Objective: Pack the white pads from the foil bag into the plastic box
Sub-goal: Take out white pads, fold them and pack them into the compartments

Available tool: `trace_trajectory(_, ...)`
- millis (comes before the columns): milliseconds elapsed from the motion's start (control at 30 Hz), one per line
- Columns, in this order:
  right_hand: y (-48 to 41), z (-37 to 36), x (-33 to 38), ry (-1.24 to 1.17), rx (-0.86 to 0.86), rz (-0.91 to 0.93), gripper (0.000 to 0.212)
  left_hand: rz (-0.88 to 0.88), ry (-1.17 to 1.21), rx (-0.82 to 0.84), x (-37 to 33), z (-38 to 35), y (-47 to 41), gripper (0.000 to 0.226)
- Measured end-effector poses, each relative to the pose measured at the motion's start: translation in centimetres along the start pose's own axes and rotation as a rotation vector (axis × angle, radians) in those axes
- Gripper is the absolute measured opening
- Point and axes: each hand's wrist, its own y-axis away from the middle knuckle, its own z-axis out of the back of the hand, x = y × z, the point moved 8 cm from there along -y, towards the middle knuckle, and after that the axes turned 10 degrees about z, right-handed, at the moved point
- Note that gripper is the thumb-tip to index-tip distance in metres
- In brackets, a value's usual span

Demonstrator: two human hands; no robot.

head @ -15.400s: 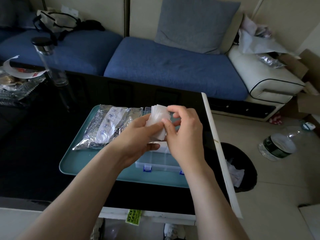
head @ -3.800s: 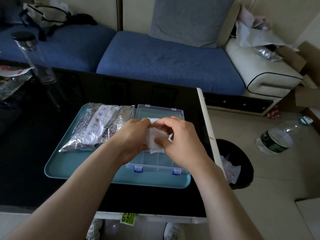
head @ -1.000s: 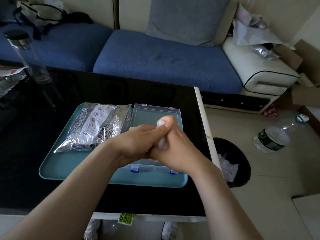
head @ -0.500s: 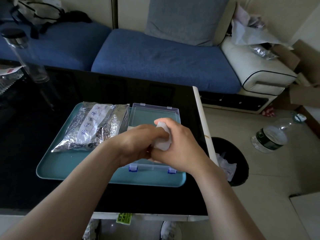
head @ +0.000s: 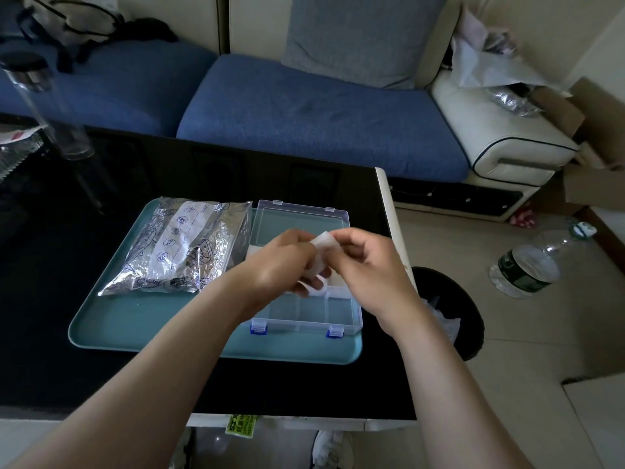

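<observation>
Both hands, left hand and right hand, pinch the white pads above the open plastic box; the foil bag lies left of it.

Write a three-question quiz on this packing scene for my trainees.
1. True or false: the crinkled silver foil bag lies on the teal plastic tray, left of the clear plastic box.
2. How many hands hold the small white pads: A none, B one, C two?
3. Fill in: the box's lid is ____.
Key: 1 true. 2 C, the left hand and right hand. 3 open.
</observation>
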Motion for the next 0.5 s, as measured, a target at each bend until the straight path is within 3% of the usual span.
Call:
trace_trajectory(100, -0.2, 2.0, -1.3, 0.081, -0.169, -0.009, 0.030, -0.195, -0.341, -0.340, -1.1, 1.5, 0.0, 0.029)
trace_trajectory(167, -0.1, 3.0, -2.0, 0.201, -0.241, 0.005, 0.036, -0.315, -0.500, -0.451, -1.4, 1.8, 0.0, 0.026)
trace_trajectory(267, 0.0, 3.4, -3.4, 0.359, -0.251, -0.054, 0.036, -0.383, -0.693, -0.415, -0.8, 1.0, -0.6, 0.029)
trace_trajectory(500, -0.7, 2.2, -5.1, 0.569, -0.130, -0.182, 0.037, -0.235, -1.006, -0.195, 1.7, -0.8, -2.0, 0.042)
